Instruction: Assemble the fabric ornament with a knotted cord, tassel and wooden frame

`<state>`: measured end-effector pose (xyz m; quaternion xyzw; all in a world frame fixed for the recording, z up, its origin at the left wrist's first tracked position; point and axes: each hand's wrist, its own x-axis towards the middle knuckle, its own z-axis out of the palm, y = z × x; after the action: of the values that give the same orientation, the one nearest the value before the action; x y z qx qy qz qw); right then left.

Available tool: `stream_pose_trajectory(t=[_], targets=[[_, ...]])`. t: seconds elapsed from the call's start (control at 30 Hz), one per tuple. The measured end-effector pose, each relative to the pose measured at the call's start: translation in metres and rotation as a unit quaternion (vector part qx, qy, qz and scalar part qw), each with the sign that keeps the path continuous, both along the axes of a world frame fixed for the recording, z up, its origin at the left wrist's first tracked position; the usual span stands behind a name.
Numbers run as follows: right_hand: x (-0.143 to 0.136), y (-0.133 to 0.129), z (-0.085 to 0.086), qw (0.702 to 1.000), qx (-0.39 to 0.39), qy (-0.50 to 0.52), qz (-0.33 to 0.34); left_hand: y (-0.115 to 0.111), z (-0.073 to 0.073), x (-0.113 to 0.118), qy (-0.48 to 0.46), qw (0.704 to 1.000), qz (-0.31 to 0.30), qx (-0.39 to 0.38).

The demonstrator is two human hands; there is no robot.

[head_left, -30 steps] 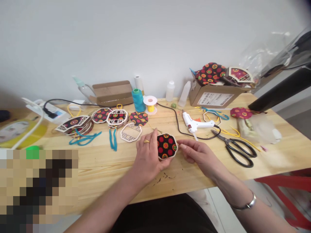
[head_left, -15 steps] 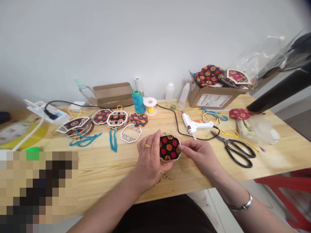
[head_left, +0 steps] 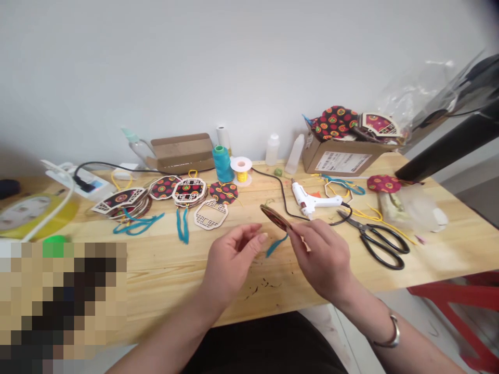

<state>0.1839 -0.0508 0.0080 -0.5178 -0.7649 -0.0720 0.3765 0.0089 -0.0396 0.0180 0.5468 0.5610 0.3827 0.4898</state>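
Observation:
In the head view, my right hand (head_left: 322,254) pinches a round fabric-covered ornament (head_left: 274,216) by its near edge. The ornament is tilted almost edge-on, so its patterned face barely shows. A blue tassel (head_left: 276,245) hangs beneath it. My left hand (head_left: 234,259) is just left of the ornament, apart from it, fingers loosely curved and the thumb held away from them, with nothing visible inside. Beyond my left hand lies a bare wooden lattice frame (head_left: 211,222). A white glue gun (head_left: 317,200) rests behind my right hand, and black-handled scissors (head_left: 380,241) lie to its right.
Finished ornaments (head_left: 120,201) with blue tassels lie at the left. Along the wall stand a teal thread cone (head_left: 223,165), a yellow spool (head_left: 242,175), plastic bottles (head_left: 273,150) and a cardboard box (head_left: 335,156) of fabric pieces. A black cable (head_left: 284,195) crosses the table.
The ornament has turned from face-up to nearly edge-on in my right hand, bringing its blue tassel into sight. My left hand has let go of it and moved slightly left.

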Motion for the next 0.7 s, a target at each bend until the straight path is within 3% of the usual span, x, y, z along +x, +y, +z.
stream_pose_trajectory(t=[0.1, 0.23, 0.7], targets=[[-0.007, -0.005, -0.004, 0.988, 0.061, -0.140, 0.013, 0.002, 0.002, 0.001, -0.107, 0.988, -0.002, -0.110], [-0.018, -0.012, -0.004, 0.969, 0.076, -0.234, 0.029, 0.004, -0.003, 0.001, -0.127, 0.983, 0.022, -0.133], [-0.038, -0.024, -0.014, 0.959, 0.055, -0.272, 0.050, 0.004, -0.010, -0.003, -0.091, 0.981, 0.060, -0.162]])
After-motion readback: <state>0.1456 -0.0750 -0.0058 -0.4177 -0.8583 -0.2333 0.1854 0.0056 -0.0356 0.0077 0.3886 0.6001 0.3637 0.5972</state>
